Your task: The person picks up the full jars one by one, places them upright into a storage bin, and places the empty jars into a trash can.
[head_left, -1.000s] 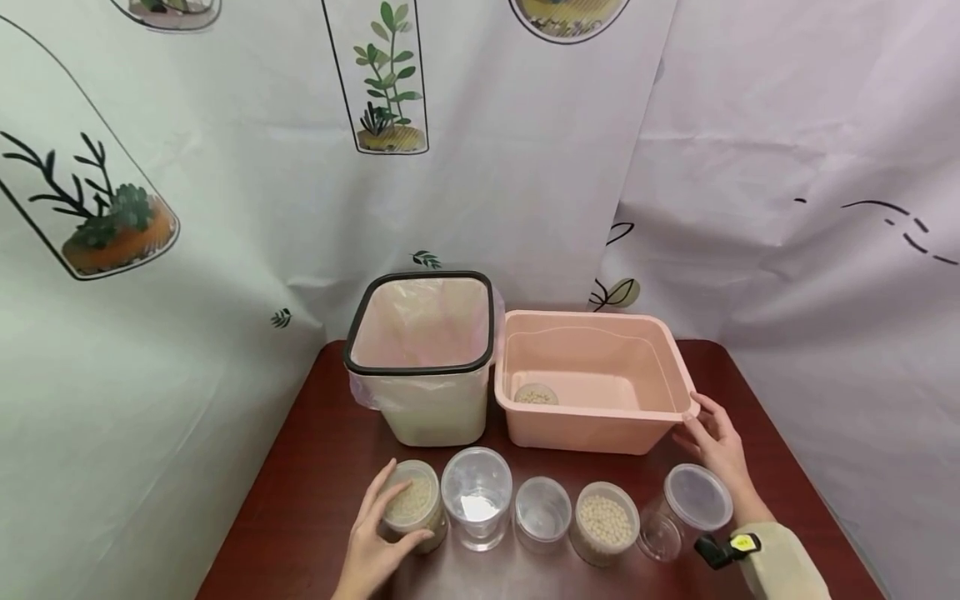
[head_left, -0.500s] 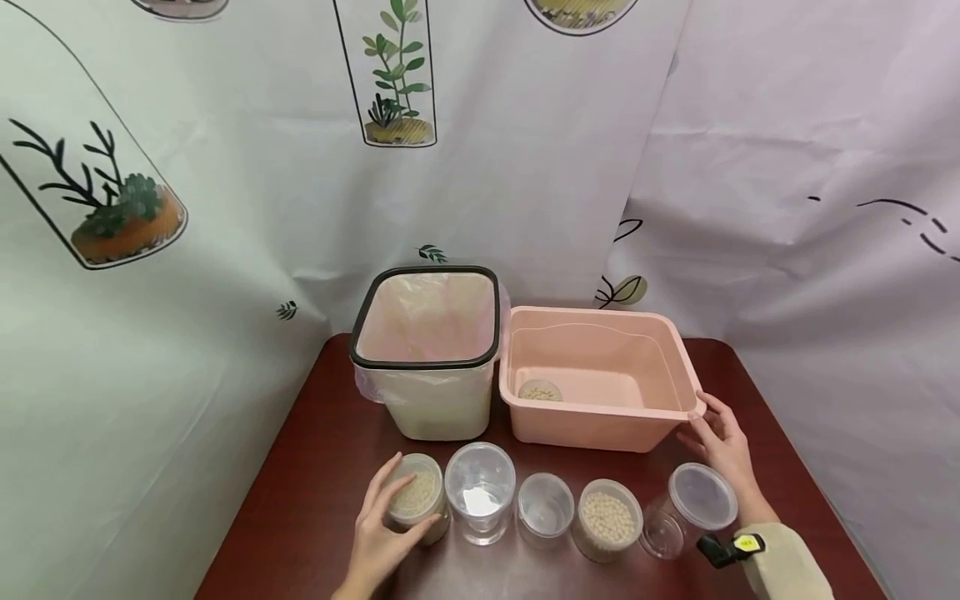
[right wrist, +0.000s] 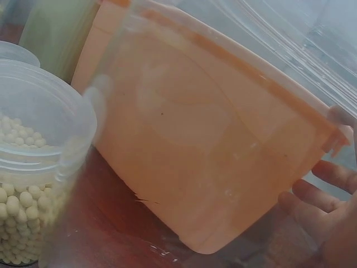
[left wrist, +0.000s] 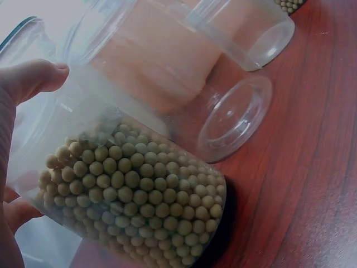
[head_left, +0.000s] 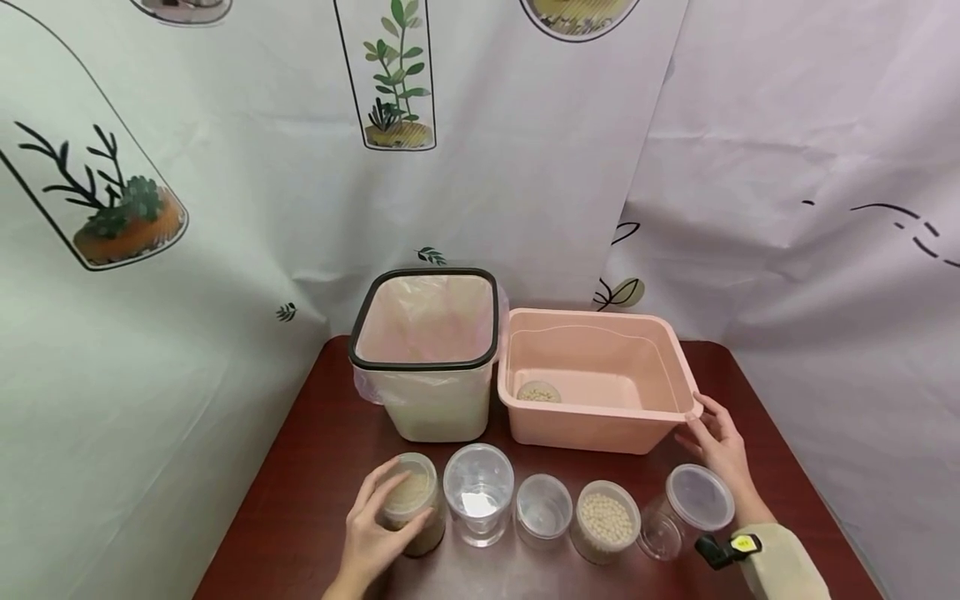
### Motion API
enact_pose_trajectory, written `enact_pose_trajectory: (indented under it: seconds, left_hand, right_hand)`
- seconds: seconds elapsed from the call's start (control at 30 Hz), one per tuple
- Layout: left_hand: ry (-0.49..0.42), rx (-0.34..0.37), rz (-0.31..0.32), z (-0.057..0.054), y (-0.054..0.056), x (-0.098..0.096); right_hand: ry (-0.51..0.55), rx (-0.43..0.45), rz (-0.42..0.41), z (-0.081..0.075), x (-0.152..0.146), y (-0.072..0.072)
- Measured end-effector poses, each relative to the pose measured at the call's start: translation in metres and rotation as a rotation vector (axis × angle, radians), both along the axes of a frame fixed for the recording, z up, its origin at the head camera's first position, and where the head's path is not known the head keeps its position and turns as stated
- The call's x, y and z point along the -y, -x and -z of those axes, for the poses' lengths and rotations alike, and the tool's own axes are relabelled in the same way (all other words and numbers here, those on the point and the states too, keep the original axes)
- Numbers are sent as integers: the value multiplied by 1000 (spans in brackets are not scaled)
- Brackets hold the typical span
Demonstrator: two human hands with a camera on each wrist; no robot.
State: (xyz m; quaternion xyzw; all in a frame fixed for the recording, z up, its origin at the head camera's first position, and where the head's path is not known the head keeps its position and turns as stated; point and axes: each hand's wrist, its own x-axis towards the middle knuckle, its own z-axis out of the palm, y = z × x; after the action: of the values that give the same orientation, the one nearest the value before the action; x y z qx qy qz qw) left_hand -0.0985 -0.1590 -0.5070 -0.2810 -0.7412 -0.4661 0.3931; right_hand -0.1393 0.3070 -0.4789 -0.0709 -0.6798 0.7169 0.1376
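My left hand (head_left: 367,533) grips a clear lidded jar (head_left: 411,493) at the near left, thumb on one side and fingers on the other. In the left wrist view the jar's round tan beads (left wrist: 134,178) fill its lower part, and a dark shadow lies along its base. At the right, my right hand (head_left: 723,454) holds the near right corner of a pink basin (head_left: 592,412), thumb at the rim and fingers below it. A small container of pale bits (head_left: 538,392) sits inside the basin, its lower part hidden by the front wall.
Right of the held jar stand a tall clear jar (head_left: 477,492), a short clear jar (head_left: 543,507), a jar of pale beads (head_left: 606,521) and another tall clear jar (head_left: 699,497). A lined bin (head_left: 438,408) stands behind, left of the basin. A printed cloth (head_left: 525,183) surrounds the table.
My left hand and the bead jar have shifted slightly left, and more of the jar's dark base shows. My right hand stays at the basin's corner.
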Motion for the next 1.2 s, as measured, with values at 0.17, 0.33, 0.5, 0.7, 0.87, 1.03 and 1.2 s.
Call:
enact_pose_trajectory:
  seconds: [0.17, 0.33, 0.5, 0.7, 0.87, 1.03, 1.2]
  left_hand:
    - [-1, -4, -9, -6, -1, 5]
    - [-5, -9, -24, -13, -1, 9]
    - [-18, -40, -39, -22, 2, 10]
    - [-22, -70, -39, -33, 5, 10]
    - [-34, -89, -42, -46, 7, 10]
    - [-38, -114, -26, -62, 11, 9]
    - [-46, -175, -9, -78, 17, 7]
  right_hand:
    - [-5, -37, -11, 3, -1, 0]
    - [2, -41, -10, 1, 1, -1]
    - [18, -32, -20, -2, 2, -2]
    - [-9, 0, -11, -4, 2, -3]
    - [20, -8, -9, -1, 1, -3]
    - [27, -31, -13, 3, -3, -1]
    - [16, -40, -17, 6, -6, 1]
